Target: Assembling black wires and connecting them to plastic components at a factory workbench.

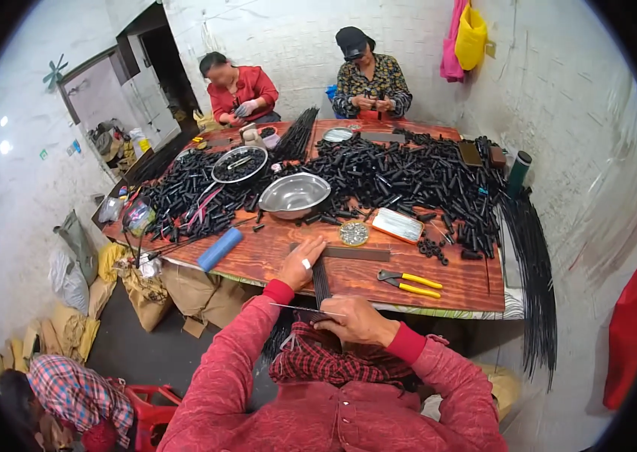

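Your left hand (302, 264) presses flat on a bundle of black rods (321, 282) at the bench's (273, 252) near edge, its long axis pointing away from you; your right hand (356, 320) grips its near end.

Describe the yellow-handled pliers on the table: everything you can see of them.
The yellow-handled pliers lie flat on the reddish wooden table, near its front edge, to the right of the person's hands. Two yellow handles, apparently plastic-coated, point right and spread slightly apart; the grey metal head points left. Whether the head is closed is too small to tell. Neither hand touches them: the right hand is nearest, lower left of them. Nothing lies on them; small black rings sit just beyond.
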Available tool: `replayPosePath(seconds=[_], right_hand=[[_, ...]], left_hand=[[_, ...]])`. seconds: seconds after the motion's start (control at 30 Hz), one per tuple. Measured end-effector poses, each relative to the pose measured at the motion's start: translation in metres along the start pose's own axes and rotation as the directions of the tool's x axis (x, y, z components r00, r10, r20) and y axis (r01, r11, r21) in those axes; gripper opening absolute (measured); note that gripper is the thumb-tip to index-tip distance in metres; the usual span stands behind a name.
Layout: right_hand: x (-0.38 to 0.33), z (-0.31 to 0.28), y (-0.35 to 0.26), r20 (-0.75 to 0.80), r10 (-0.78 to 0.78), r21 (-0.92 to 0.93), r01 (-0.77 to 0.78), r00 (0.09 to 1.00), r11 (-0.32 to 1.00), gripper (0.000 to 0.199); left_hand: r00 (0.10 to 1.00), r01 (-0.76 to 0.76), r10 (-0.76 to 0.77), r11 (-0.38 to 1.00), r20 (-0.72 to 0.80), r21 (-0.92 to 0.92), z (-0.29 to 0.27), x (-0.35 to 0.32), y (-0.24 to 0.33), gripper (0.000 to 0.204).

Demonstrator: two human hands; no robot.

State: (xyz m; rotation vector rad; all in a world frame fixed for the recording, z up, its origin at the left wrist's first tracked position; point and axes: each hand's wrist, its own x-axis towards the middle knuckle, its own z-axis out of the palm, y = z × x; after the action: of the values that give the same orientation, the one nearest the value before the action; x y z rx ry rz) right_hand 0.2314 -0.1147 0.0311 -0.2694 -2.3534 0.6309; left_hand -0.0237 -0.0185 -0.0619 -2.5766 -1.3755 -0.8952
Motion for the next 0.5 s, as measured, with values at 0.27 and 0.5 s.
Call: replayPosePath(seconds=[0.27,0.5], right_hand=[[0.051,-0.083,-0.033,-0.185,-0.105,-0.068,0.094,0.977,0.993,0.012],[0.074,-0.166,-0.056,-0.111,0.240,0.315,-0.195,0.965,0.929,0.022]], left_hand=[[0.967,-0.163,0.201,0.961,-0.157,0.225,-0.019,0.010,-0.014,0.039],[0.933,0.017,0.060,0.977,0.354,-0.211,-0.086,0.015,0.072,0.015]])
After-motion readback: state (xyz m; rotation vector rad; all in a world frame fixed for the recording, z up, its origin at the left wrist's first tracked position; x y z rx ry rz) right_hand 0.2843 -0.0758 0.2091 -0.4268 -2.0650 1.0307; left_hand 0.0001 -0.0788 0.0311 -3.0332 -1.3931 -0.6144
